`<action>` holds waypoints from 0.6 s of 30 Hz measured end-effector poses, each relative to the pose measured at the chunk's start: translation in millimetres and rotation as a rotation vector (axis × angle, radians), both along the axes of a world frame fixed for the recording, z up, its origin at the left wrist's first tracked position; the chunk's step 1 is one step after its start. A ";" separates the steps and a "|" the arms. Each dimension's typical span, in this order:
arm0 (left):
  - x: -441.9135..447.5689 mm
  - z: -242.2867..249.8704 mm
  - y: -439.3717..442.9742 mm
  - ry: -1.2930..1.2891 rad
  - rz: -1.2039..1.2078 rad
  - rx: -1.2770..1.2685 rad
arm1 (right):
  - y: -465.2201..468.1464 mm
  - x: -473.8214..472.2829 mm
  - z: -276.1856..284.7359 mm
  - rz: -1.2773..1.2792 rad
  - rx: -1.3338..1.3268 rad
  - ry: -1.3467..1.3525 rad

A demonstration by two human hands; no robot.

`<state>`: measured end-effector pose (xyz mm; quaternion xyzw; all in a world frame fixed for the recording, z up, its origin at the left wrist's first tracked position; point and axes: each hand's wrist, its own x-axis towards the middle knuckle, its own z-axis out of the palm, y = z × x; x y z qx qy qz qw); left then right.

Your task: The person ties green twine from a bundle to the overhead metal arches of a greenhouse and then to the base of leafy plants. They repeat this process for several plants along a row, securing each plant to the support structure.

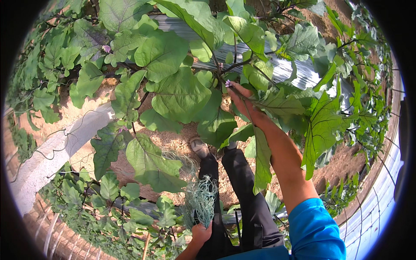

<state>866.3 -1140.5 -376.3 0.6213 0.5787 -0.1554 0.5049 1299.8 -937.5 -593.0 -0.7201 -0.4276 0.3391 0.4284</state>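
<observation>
My right arm reaches into a leafy eggplant plant (182, 92) with dark purple stems and broad green leaves. Close to a small purple flower (228, 83), my right hand (240, 97) lies among the stems. Leaves and a stem partly cover its fingers, so its grip is unclear. Down by my left leg, my left hand (202, 230) grips a loose, tangled bundle of pale green twine (203, 201). Some strands trail up towards my shoe (199, 148).
A pale, concrete-like post (65, 148) slants across the left, with thin wires around it. Silvery plastic mulch (292, 70) runs under the plants. More eggplant plants (113, 214) grow behind me. Wire mesh (370, 208) lines the right edge. Bare soil (175, 139) lies around my feet.
</observation>
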 end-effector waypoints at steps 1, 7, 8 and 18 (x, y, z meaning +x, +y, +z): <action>-1.4 -1.4 -3.0 0.004 -0.013 0.012 | 6.3 -0.2 9.3 0.005 -0.078 0.059; -1.7 -9.0 -8.2 0.064 -0.099 -0.003 | 10.7 5.1 -6.0 -0.018 -0.026 0.050; -0.1 -8.4 -6.4 0.094 -0.127 -0.018 | 7.2 12.4 -9.2 0.007 -0.129 -0.092; 15.3 25.5 4.4 0.146 0.005 -0.093 | -169.2 -72.3 58.6 0.521 -0.507 -0.204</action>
